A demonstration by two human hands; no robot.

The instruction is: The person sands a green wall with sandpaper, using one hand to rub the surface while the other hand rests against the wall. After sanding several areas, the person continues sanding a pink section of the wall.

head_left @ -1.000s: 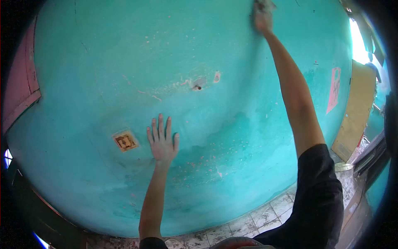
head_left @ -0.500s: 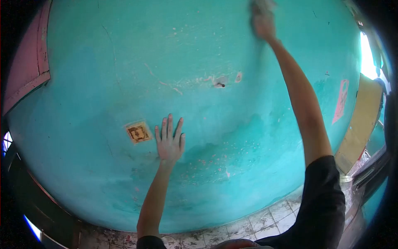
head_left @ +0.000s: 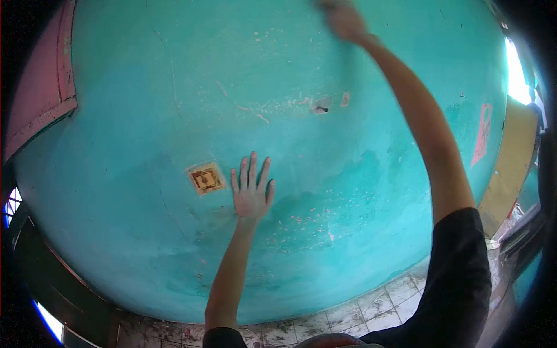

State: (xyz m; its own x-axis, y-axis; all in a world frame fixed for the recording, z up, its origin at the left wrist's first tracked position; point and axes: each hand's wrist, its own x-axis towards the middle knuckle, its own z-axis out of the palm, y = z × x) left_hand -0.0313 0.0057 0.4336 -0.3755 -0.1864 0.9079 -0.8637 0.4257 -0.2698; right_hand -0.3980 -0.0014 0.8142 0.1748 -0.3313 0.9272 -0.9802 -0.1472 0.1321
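My left hand (head_left: 252, 194) lies flat with fingers spread against the turquoise wall (head_left: 174, 243). Just left of it is a square brown and cream patch (head_left: 206, 178) set in the wall. At the top edge of the view, my right hand (head_left: 346, 22) is against the upper wall, blurred by motion and partly cut off. Its fingers look closed around something greyish that I cannot make out. Below that hand, a small hole with a dark peg (head_left: 322, 109) sits among scraped paint marks.
A pink wooden frame (head_left: 43, 124) juts in at upper left. To the right stand a tan board (head_left: 510, 162) and a bright opening (head_left: 516, 72). Dirty white floor tiles (head_left: 374, 304) run along the wall's foot. Pale chips and damp stains mark the lower wall.
My right hand has swept left and slightly up along the wall. My left hand stays flat beside the square patch; the whole view has shifted a little.
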